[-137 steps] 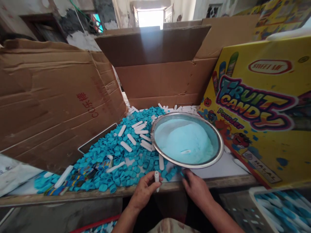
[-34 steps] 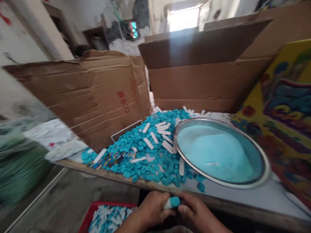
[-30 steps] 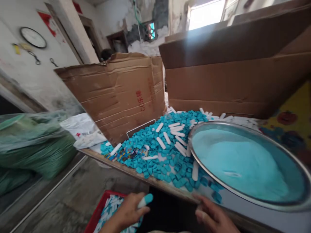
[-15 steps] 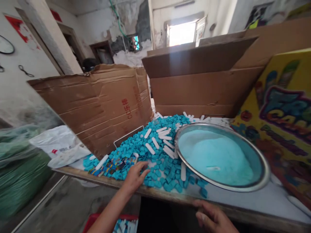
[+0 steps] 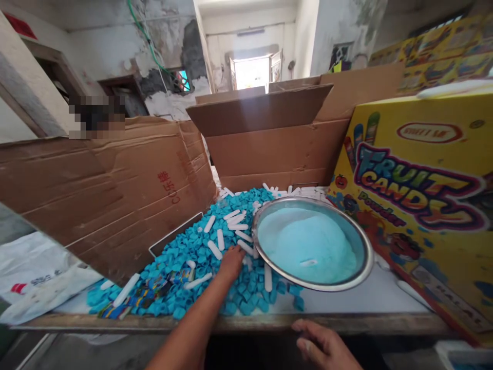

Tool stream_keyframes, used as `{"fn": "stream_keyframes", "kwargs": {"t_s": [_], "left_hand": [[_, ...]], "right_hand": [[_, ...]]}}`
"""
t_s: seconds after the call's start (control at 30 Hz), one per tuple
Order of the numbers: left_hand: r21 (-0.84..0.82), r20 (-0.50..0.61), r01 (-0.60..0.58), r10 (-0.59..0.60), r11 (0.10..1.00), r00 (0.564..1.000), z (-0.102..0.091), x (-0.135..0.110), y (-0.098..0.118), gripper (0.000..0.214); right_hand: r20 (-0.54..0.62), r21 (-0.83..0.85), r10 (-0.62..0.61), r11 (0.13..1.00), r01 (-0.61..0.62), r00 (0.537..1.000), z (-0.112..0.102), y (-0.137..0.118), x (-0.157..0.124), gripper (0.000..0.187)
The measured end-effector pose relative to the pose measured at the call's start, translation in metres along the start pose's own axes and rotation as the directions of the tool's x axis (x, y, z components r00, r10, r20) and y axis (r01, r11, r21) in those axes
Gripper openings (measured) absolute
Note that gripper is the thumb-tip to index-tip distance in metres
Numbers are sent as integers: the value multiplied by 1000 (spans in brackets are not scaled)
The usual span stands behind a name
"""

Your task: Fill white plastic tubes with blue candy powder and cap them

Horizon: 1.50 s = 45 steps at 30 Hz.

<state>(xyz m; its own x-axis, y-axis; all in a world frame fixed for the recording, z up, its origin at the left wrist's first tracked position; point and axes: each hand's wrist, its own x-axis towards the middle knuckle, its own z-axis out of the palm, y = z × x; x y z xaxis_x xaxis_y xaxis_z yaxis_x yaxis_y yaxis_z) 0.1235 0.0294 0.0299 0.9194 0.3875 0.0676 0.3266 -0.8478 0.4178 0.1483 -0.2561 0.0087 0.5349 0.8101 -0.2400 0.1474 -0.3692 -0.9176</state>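
Observation:
My left hand (image 5: 231, 263) reaches over the pile, fingers drawn together at the near end of a white plastic tube (image 5: 247, 249); its fingertips are partly hidden. Around it lie many small blue plastic caps (image 5: 177, 277) and several more white tubes (image 5: 214, 250). Another white tube (image 5: 198, 281) rests on the caps left of my forearm. My right hand (image 5: 325, 347) hangs at the table's front edge, holding nothing, its thumb apart from the loosely curled fingers. Nearby stands a metal basin (image 5: 368, 257) of pale blue powder (image 5: 308, 241), with a small white piece (image 5: 308, 262) lying on it.
Cardboard boxes (image 5: 265, 154) stand behind the pile, and a brown cardboard panel (image 5: 115, 190) leans at left. A yellow fruit candy box (image 5: 423, 133) is at right. Colourful wrappers (image 5: 162, 290) lie near the wooden table edge (image 5: 115, 322). A white sack (image 5: 42, 267) sits far left.
My left hand has moved forward from the near caps to the white tubes, its fingers drawing together. A white tube now lies left of the forearm. The view has turned right.

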Motion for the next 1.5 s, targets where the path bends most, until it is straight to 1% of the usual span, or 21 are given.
{"fn": "stream_keyframes", "kwargs": {"t_s": [0.07,0.13,0.2,0.23,0.3,0.33,0.4,0.5,0.57,0.63,0.7,0.77,0.8,0.87,0.93,1.0,1.1,1.27,1.37,1.43,1.5], "left_hand": [[-48,-37,-19,17,999,999,-5,-10,-5,38],[-95,-99,-30,20,995,995,-11,-26,-4,37],[-251,-202,-63,12,966,979,-14,-48,6,27],[-390,-259,-106,1,915,966,-15,-59,14,21],[-654,-312,-194,-27,731,950,-15,-82,32,12],[-743,-295,-206,-35,637,955,-15,-92,42,10],[-829,-234,-182,-33,530,972,-14,-107,57,8],[-852,-155,-126,-15,508,988,-11,-120,66,7],[-852,-80,-79,22,518,997,-9,-124,65,14],[-854,21,-11,56,520,998,-8,-127,62,33],[-839,97,60,40,541,994,-7,-129,61,51],[-842,126,115,-14,527,992,-7,-128,63,53],[-867,138,140,-39,479,990,-7,-126,65,51],[-934,175,188,-69,303,982,-7,-123,71,49],[-968,198,212,-111,135,974,-7,-120,76,46],[-976,198,211,-170,61,965,-7,-117,80,36],[-978,181,199,-227,59,957,-4,-113,83,31],[-969,126,169,-228,183,966,4,-106,82,28],[-951,107,168,-236,258,966,5,-103,85,25],[-938,97,164,-223,305,970,3,-102,86,27],[-930,95,167,-224,328,970,2,-103,86,29]], "right_hand": [[0,-7,-20,1000,20,1000,2,-2,6,40],[-15,9,-31,999,31,999,6,-6,14,41],[-33,57,-26,998,27,999,12,-14,22,45],[-43,101,-19,995,23,999,15,-21,26,49],[-41,233,-11,972,20,999,21,-36,34,56],[-29,319,-15,947,23,999,23,-44,38,59],[-7,478,-41,878,39,999,25,-58,44,58],[-25,584,-65,809,67,998,24,-68,48,46],[-56,564,-64,822,85,996,20,-70,46,42],[-115,485,-90,864,136,989,14,-70,41,38],[-189,369,-149,905,211,971,9,-71,35,34],[-238,295,-184,922,252,954,5,-72,31,30],[-241,301,-177,921,247,954,4,-71,30,30],[-217,389,-120,899,199,969,4,-69,30,32],[-173,510,-56,849,138,983,7,-65,30,34],[-133,587,-23,804,98,991,11,-59,29,35],[-98,614,-30,785,84,995,17,-53,26,33],[-37,683,-29,729,46,999,28,-49,31,35],[-97,571,-65,814,109,993,31,-52,37,37],[-153,413,-95,898,151,984,29,-54,39,33],[-225,238,-134,953,188,965,24,-55,39,25]]}}
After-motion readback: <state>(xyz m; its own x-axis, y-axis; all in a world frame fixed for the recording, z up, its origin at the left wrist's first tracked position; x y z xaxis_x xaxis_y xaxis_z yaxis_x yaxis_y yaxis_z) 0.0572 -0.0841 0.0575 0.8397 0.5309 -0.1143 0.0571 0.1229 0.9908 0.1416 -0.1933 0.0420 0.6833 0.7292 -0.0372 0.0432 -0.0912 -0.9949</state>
